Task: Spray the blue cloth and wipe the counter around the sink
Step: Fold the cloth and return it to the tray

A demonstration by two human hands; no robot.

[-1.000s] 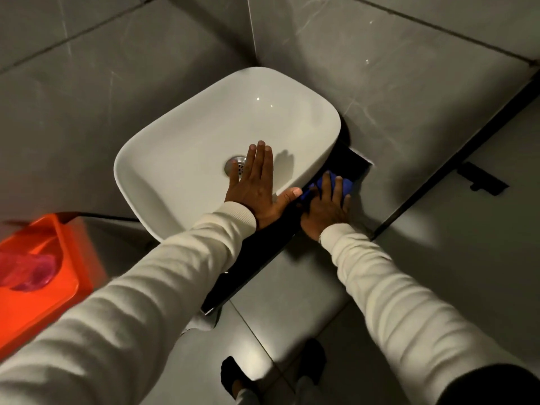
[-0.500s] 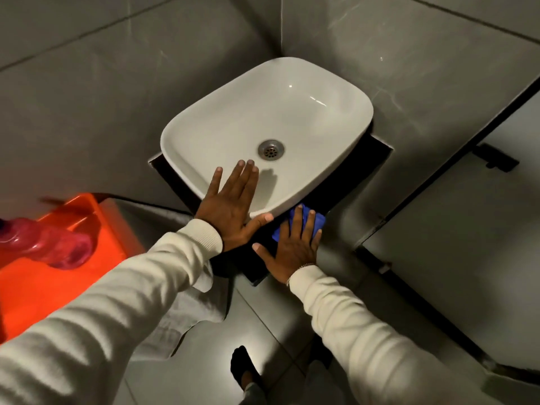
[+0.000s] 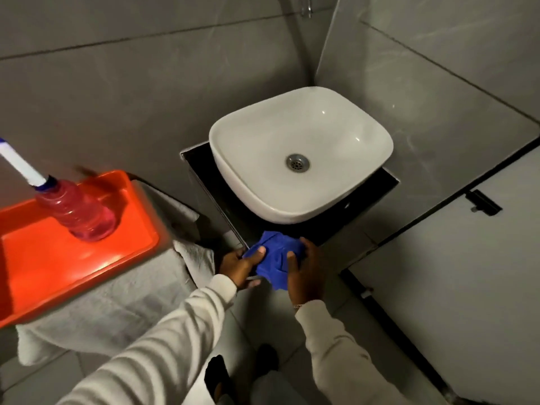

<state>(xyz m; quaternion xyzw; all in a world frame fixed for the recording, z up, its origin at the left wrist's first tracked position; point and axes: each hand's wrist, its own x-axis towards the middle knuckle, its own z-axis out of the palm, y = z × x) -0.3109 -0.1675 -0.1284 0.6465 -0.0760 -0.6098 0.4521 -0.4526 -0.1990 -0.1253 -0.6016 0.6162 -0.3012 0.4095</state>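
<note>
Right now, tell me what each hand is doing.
Left hand: closed on the blue cloth.
Right hand: closed on the same cloth, off the counter.

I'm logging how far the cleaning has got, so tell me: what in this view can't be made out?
All in the head view:
- Counter: mostly hidden beneath the sink; too dark to tell wiped from unwiped.
- Blue cloth: bunched between the left hand and right hand; dampness unreadable.
- Spray bottle: its nozzle end is cut off by the left edge.
- Tap: cropped by the top edge.
</note>
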